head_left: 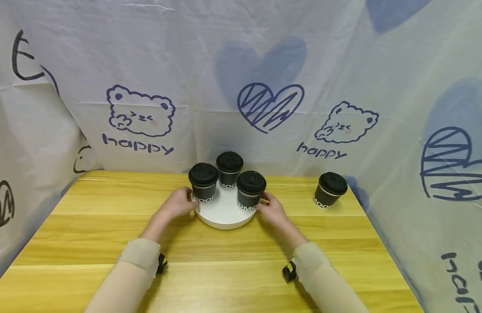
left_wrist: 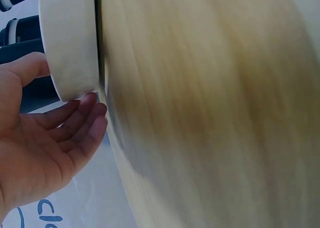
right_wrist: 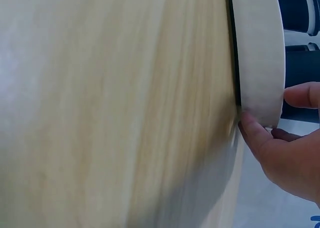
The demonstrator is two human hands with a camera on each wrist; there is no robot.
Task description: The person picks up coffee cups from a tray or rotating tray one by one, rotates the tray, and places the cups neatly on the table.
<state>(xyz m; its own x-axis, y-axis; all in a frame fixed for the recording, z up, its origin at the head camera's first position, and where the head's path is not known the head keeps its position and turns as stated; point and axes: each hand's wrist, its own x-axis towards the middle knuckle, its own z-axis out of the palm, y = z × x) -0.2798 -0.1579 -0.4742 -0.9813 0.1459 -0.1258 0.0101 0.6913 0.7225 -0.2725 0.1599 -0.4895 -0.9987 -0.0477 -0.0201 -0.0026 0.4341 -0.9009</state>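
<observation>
A thick round white tray (head_left: 222,215) sits at the back middle of the table. On it stand three black lidded paper cups: a left cup (head_left: 203,191), a back cup (head_left: 228,177) and a front right cup (head_left: 249,199). My left hand (head_left: 177,203) holds the tray's left edge; in the left wrist view the thumb is at its upper rim and the fingers bend beneath the side wall (left_wrist: 70,43). From the other side my right hand (head_left: 274,212) grips the edge, thumb beside a cup (right_wrist: 300,83), fingertips low on the wall.
Another black lidded cup (head_left: 329,191) stands alone at the back right of the wooden table (head_left: 225,269). A white cloth (head_left: 209,78) with bear and heart drawings hangs close behind the table and along its sides.
</observation>
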